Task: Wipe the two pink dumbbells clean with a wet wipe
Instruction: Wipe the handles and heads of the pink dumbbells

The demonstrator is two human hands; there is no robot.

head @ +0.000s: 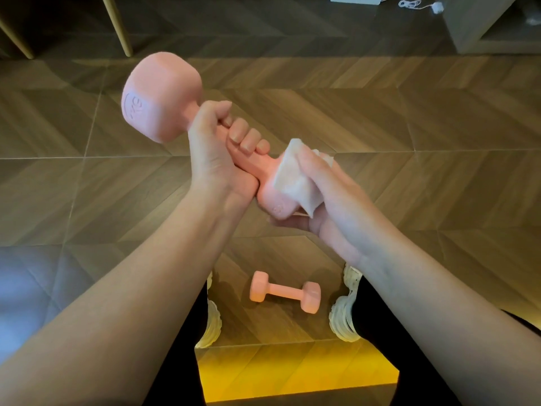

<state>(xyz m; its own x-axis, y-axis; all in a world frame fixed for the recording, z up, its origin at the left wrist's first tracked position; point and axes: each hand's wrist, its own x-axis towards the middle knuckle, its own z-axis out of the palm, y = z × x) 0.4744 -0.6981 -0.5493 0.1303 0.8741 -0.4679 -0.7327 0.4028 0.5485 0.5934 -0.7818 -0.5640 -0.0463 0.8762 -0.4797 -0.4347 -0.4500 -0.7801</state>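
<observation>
A pink dumbbell (159, 95) is held up in the air, tilted, its far head at upper left. My left hand (218, 148) is shut around its handle. My right hand (328, 200) presses a white wet wipe (295, 177) over the near head of this dumbbell, which is mostly covered by the wipe and fingers. A second pink dumbbell (285, 292) lies flat on the wooden floor below, between my feet, untouched.
White shoes (344, 315) flank the dumbbell on the floor. Wooden furniture legs (118, 27) stand at upper left. A grey cabinet (480, 27) and a white cord (415, 4) are at upper right. Herringbone wood floor (409, 127) spreads all around.
</observation>
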